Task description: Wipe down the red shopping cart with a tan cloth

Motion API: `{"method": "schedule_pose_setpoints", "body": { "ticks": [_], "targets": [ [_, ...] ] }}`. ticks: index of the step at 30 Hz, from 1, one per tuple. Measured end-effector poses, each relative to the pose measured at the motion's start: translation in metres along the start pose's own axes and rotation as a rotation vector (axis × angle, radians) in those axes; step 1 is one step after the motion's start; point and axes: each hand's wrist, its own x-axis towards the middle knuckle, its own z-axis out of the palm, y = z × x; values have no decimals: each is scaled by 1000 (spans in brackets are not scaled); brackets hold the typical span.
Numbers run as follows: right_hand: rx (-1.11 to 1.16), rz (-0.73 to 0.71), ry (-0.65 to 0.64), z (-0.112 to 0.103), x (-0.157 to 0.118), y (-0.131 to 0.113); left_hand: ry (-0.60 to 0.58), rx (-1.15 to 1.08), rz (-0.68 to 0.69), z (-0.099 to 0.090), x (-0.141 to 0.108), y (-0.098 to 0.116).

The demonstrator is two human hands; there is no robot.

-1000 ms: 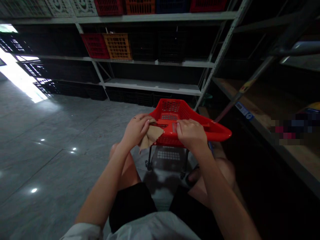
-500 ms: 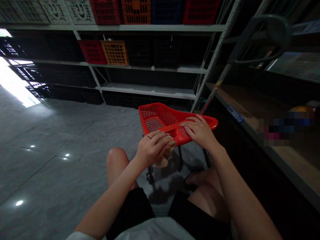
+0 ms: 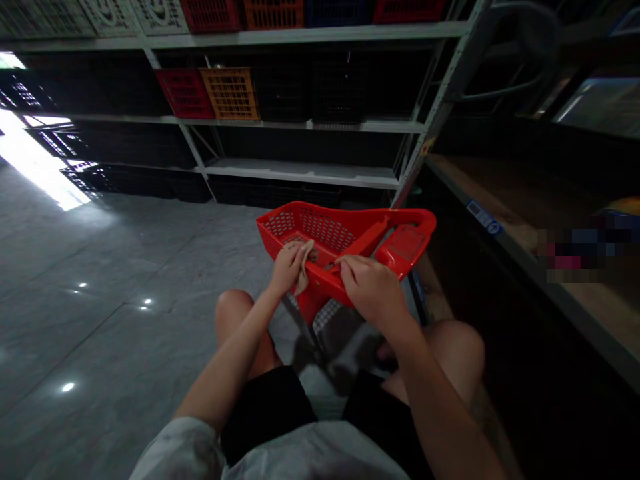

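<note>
Seemingly wiping the red cart (image 3: 365, 239) before the knees (image 3: 234, 313), pinching the cloth (image 3: 303, 272) over its near rim (image 3: 325, 277) with left hand (image 3: 287, 268), clamping that rim with right hand (image 3: 373, 287), probably needing steady support next.

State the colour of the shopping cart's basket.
The shopping cart's basket is red; it shows best in the head view.

open floor (image 3: 135, 253) left of the red cart (image 3: 364, 239), metal shelving (image 3: 300, 172) barring the far side, wooden ledge (image 3: 590, 300) hemming the right
</note>
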Motion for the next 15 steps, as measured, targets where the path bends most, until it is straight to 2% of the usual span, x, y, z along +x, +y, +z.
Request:
{"method": "schedule_pose_setpoints", "body": {
  "ticks": [2,4,6,7,9,11,12,15],
  "targets": [
    [-41,67,18,0,1,4,56,-13,-11,10,-15,49],
    [-63,115,39,-2,1,10,113,-25,41,22,-29,98],
    [-71,161,62,-4,1,15,177,-23,86,35,-36,127],
    [-70,175,68,-4,0,18,202,-23,125,40,-38,131],
    [-68,177,69,-5,-2,23,261,-31,201,48,-39,117],
    [-60,149,68,-5,-4,30,323,-29,185,50,-40,80],
    [-52,123,68,-5,-5,32,344,-20,119,48,-39,56],
    [-35,26,56,-5,-7,37,338,13,-194,36,-31,-11]
  ]
}}
